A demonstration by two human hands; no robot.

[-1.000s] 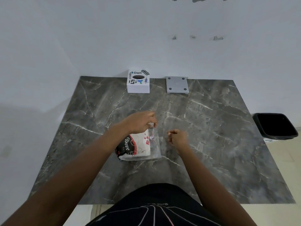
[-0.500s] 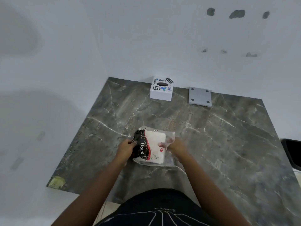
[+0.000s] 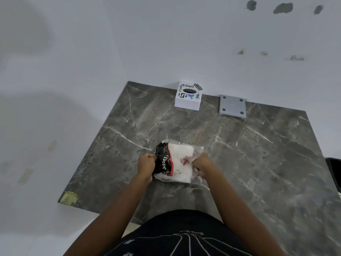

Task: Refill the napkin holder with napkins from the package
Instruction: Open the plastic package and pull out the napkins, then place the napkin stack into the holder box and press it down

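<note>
Left fingers: curled tight around the black printed end of the napkin package [image 3: 176, 163]; the left hand [image 3: 146, 166] is a closed fist gripping the plastic at the package's 9 o'clock side.
Right fingers: bunched closed on the clear plastic at the package's 3 o'clock side; the right hand [image 3: 202, 166] pinches the loose wrap, though the fingertips are tucked under and it is hard to tell how much film they have gathered.
Napkin package: lies on the table [image 3: 258, 154] between the two hands, at about 12 o'clock from the person's torso, with the black "Dove" band toward the left and the white napkin stack showing through the clear wrap toward the right.
Napkin holder: white box [image 3: 188, 97] with stickers and a dark oval slot on top, standing at the table's far edge against the wall, at 12 o'clock from the package and well apart from it.
Grey plate: flat square piece [image 3: 232, 106] with four dark spots at its corners, just beside the holder at its 3 o'clock.
Table: dark marble-patterned top with a yellowish label [image 3: 69, 198] at its near-left corner, 8 o'clock from the package.
Bin: dark container [image 3: 335, 170] cut off at the right edge, 3 o'clock from the package.
</note>
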